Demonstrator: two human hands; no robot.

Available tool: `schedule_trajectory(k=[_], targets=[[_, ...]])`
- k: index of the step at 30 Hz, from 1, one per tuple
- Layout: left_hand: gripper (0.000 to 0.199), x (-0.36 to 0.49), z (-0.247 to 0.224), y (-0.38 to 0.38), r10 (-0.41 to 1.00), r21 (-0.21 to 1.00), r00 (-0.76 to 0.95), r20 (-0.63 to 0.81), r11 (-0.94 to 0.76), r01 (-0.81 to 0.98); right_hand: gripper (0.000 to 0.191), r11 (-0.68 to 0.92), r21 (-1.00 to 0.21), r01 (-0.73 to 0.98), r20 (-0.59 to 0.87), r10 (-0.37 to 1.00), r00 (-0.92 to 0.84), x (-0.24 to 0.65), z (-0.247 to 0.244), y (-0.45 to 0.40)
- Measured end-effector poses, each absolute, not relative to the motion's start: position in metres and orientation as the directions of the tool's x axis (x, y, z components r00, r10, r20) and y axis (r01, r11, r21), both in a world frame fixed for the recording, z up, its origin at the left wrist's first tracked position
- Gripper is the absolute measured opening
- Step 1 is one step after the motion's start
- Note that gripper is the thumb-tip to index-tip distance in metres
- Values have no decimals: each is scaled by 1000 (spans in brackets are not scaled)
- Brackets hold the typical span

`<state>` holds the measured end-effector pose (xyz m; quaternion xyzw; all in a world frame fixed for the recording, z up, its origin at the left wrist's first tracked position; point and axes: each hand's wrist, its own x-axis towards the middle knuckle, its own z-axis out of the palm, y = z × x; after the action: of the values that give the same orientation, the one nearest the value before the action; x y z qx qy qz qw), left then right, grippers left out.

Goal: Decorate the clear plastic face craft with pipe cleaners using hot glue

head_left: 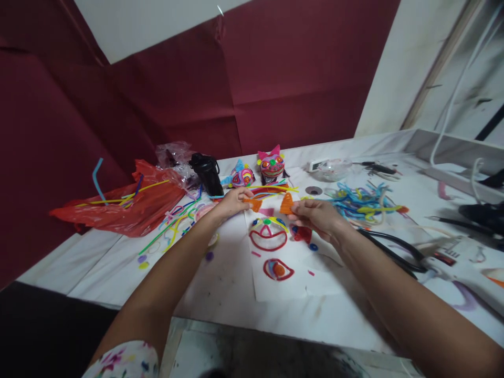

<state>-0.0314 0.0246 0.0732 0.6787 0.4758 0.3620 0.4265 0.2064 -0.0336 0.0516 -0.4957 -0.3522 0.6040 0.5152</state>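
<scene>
My left hand (235,201) pinches an orange triangle piece (256,205) by its left side. Another orange triangle (287,203), its surface ridged, is held upright between the fingers of my right hand (313,214). Just below both hands lies a white paper sheet (283,291). On it a mask-like face (269,240) has a red-outlined mouth, a pink nose and a yellow and green top. Nearer the sheet's front edge is a red-rimmed eye shape (278,270) with an orange centre. A red piece (303,234) and a blue dot (313,247) lie beside the face.
Two colourful cat-like figures, one with pink ears (271,164), stand at the back by a black bottle (207,174). A red plastic bag (126,210) and loose pipe cleaners are left; a tangled pipe cleaner pile (360,202) and black-handled scissors (397,247) are right.
</scene>
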Motion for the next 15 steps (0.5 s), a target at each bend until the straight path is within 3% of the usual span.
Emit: schedule_trajectory(k=[5,9,15], targets=[[18,-29,64,4,985,976,173,2,-40,215,16,-263,-939,-220,-273,962,14,202,46,-35],[18,-24,54,-13,998,997,18,-67,66,45,17,-308,-937,-166,-317,948,31,198,42,-34],[22,-19,29,-28,976,988,-163,-146,136,-68,25,-337,-935,-113,-345,936,69,193,38,-27]])
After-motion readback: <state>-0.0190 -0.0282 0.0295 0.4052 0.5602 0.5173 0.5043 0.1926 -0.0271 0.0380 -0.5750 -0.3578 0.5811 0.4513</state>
